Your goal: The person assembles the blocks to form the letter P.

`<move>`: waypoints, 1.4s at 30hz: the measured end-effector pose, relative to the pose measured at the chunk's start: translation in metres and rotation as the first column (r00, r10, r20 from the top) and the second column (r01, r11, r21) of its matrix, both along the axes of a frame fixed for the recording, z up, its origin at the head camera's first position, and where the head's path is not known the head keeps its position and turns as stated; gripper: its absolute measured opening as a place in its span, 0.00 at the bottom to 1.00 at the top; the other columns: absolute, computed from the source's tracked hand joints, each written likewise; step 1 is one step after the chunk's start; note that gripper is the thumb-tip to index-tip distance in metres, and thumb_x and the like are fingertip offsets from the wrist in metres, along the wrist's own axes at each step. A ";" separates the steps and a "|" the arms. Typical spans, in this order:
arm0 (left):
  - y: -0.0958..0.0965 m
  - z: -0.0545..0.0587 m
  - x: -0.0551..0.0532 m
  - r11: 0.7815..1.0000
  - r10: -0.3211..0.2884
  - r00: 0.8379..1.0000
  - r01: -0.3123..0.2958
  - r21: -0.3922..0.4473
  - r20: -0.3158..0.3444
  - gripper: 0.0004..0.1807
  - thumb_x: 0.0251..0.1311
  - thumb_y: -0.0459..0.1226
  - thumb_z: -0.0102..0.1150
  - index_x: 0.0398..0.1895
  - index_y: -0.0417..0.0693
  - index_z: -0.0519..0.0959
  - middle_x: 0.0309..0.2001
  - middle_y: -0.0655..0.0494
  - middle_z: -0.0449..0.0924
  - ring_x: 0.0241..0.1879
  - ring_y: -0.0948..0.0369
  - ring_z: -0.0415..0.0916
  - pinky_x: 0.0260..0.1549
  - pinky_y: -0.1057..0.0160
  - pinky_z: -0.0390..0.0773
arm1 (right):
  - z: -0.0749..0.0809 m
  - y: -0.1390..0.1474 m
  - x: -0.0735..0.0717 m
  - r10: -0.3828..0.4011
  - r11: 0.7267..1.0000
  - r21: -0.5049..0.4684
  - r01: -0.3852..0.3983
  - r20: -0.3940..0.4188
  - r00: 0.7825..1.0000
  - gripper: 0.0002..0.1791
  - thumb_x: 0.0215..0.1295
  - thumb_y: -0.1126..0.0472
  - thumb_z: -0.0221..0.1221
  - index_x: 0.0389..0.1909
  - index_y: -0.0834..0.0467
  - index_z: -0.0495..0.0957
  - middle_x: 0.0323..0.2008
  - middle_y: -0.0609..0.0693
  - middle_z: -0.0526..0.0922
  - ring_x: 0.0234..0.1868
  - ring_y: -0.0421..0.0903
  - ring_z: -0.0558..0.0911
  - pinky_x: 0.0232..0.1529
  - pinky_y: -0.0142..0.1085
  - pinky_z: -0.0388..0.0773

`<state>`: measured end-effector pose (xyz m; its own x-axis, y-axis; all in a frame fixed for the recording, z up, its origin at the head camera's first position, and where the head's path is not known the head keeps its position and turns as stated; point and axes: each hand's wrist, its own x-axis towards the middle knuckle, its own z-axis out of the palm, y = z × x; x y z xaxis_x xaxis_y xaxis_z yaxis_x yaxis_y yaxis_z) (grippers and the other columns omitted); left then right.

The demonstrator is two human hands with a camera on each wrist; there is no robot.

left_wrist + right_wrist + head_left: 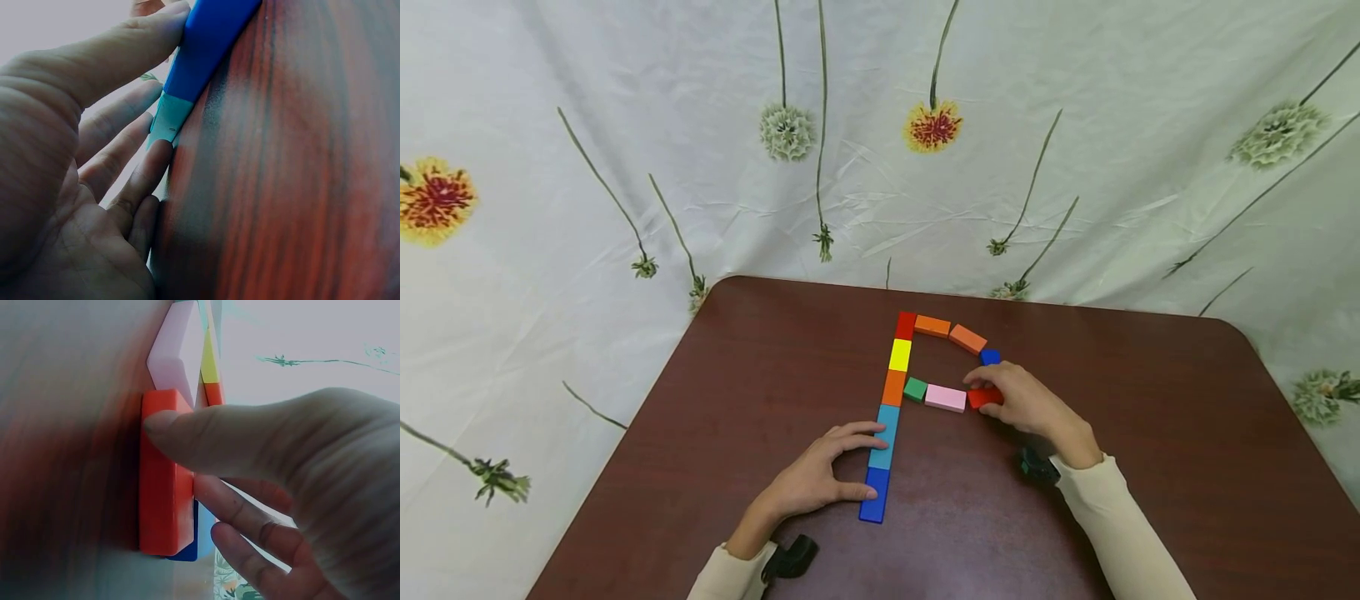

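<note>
My right hand [1028, 402] holds a red block [165, 487] between thumb and fingers, at the lower right of a loop of blocks. Beside it lie a pink block [946, 397] and a green block [915, 389]; a dark blue block [990, 357] shows just past the fingers. My left hand [812, 471] rests against a straight column of blocks. Its thumb touches a long blue block [875, 496] at the near end, and its fingertips lie on the light blue part [886, 417] above. In the left wrist view these fingers look extended.
Farther up the column come an orange block [894, 388], a yellow block [900, 355] and a red end block [906, 325]. Two orange blocks [932, 326] curve right from the top. The brown table [1187, 467] meets a flower-printed cloth [865, 183] at its far edge.
</note>
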<state>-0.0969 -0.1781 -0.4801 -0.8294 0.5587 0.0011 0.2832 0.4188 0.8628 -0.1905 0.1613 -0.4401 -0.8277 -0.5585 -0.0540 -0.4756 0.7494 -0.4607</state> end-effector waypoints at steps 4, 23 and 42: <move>0.000 0.000 0.000 1.000 -0.001 1.000 0.001 -0.001 -0.003 0.30 0.53 0.47 0.75 0.62 0.59 0.79 0.71 0.62 0.67 0.72 0.50 0.61 0.66 0.36 0.62 | 0.000 0.001 0.000 0.005 1.000 -0.013 -0.005 -0.001 1.000 0.22 0.60 0.64 0.71 0.56 0.59 0.81 0.49 0.53 0.84 0.51 0.53 0.78 0.56 0.51 0.78; -0.001 -0.001 0.001 1.000 -0.002 1.000 0.002 -0.004 -0.012 0.31 0.53 0.47 0.75 0.62 0.57 0.79 0.71 0.62 0.67 0.72 0.50 0.61 0.66 0.36 0.62 | -0.004 0.036 -0.009 -0.062 0.993 -0.103 0.062 0.006 0.998 0.32 0.55 0.63 0.74 0.61 0.65 0.75 0.61 0.65 0.72 0.51 0.59 0.81 0.53 0.55 0.79; -0.001 -0.002 0.000 1.000 -0.004 1.000 0.004 -0.006 -0.012 0.31 0.53 0.47 0.75 0.62 0.58 0.79 0.71 0.62 0.67 0.72 0.50 0.61 0.66 0.36 0.62 | -0.007 0.034 -0.011 -0.051 0.993 -0.107 0.052 0.004 0.999 0.30 0.56 0.63 0.74 0.59 0.65 0.77 0.59 0.63 0.72 0.51 0.57 0.82 0.55 0.55 0.78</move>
